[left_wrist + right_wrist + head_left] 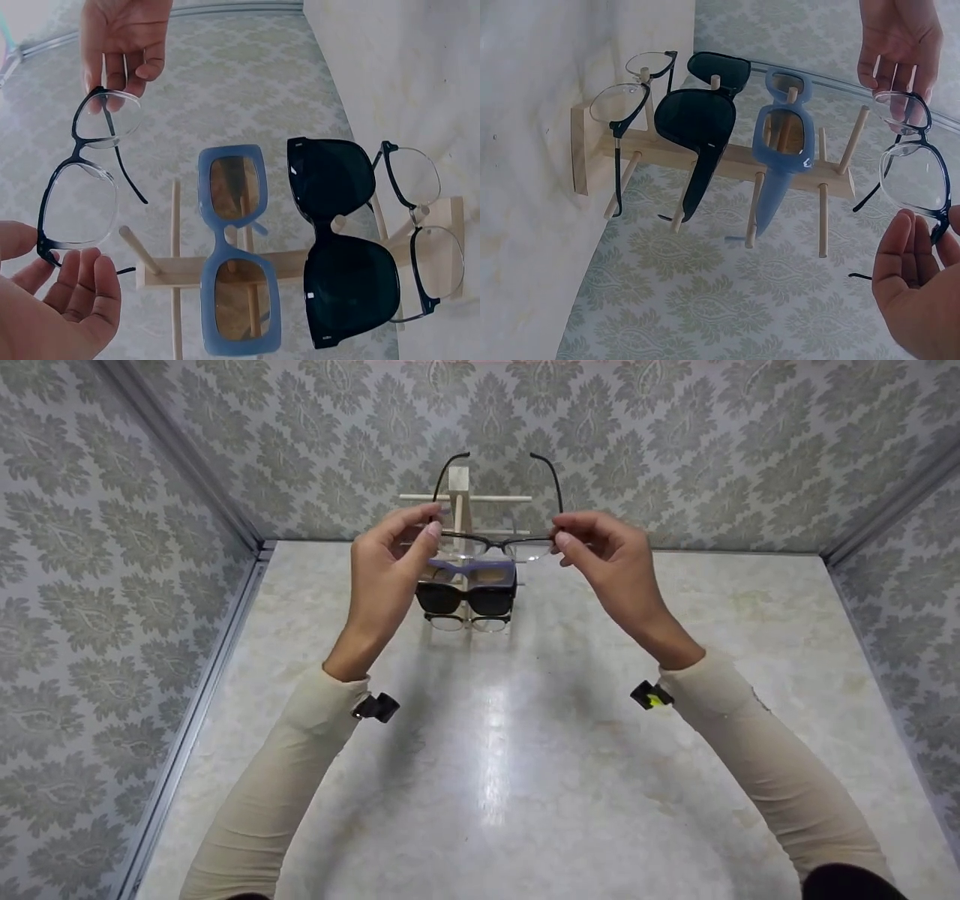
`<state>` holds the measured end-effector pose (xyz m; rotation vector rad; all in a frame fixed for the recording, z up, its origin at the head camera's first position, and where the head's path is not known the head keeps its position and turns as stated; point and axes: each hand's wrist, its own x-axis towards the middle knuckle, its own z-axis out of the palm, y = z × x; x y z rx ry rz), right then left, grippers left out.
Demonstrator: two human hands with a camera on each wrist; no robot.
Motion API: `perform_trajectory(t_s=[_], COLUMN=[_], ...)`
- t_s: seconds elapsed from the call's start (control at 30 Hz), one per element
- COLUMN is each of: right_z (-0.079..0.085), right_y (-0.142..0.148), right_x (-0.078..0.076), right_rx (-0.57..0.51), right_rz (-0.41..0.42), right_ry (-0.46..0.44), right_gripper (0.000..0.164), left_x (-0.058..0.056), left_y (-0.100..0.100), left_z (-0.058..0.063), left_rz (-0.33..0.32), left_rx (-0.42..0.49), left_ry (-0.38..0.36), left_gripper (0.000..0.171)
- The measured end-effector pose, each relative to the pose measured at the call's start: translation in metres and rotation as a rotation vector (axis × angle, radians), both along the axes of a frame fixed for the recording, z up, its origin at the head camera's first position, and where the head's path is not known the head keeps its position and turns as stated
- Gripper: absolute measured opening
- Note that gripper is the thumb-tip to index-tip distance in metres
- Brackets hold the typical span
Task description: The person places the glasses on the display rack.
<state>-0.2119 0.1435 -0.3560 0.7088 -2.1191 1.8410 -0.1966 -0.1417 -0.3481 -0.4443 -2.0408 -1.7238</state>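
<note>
A pair of black-rimmed clear eyeglasses point(495, 544) is held level above the wooden display stand point(169, 271), temples unfolded and pointing away from the person. My left hand point(381, 574) pinches the left hinge corner between thumb and fingers. At the opposite hinge, my right hand point(616, 561) pinches the frame the same way. Below the held pair, blue-framed sunglasses point(240, 345) with brown lenses rest on the stand. Under them sit black sunglasses point(694, 118), and lowest are half-rimmed clear glasses point(634, 112). In the right wrist view, the held lenses are right of the stand's top end.
Wooden pegs point(823, 217) stick out from both sides of the stand. It stands on a pale marbled table point(495, 750) near the patterned back wall point(675, 450). Patterned side panels with metal edge rails point(202, 690) flank the table.
</note>
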Motion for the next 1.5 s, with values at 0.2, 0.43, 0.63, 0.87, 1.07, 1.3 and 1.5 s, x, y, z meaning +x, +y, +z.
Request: perform_trajectory(t_s=[0.2, 0.43, 0.63, 0.87, 1.07, 1.3, 1.5], right_z=[-0.001, -0.002, -0.003, -0.008, -0.011, -0.013, -0.017], right_y=[-0.007, -0.018, -0.030, -0.036, -0.039, -0.044, -0.042], right_x=[-0.005, -0.009, -0.014, -0.018, -0.020, -0.024, -0.027], right_rx=[-0.018, -0.026, -0.013, -0.005, 0.002, 0.007, 0.001], right_rz=[0.000, 0.033, 0.045, 0.045, 0.037, 0.035, 0.038], right_ry=[-0.021, -0.022, -0.044, -0.098, -0.105, -0.123, -0.120], right_gripper=[0.023, 0.023, 0.024, 0.024, 0.024, 0.024, 0.025], left_x=[-0.004, -0.006, -0.009, -0.015, -0.020, -0.025, -0.028], left_y=[-0.005, -0.015, -0.026, -0.030, -0.032, -0.035, -0.033], left_z=[-0.001, 0.001, -0.001, -0.008, -0.014, -0.020, -0.023], left_rz=[0.028, 0.048, 0.073, 0.102, 0.110, 0.114, 0.105], left_rx=[-0.011, -0.019, -0.006, -0.026, -0.005, 0.012, 0.025], left_ry=[-0.002, -0.003, -0.015, -0.051, -0.063, -0.068, -0.071], left_gripper=[0.027, 0.028, 0.027, 0.026, 0.026, 0.026, 0.027])
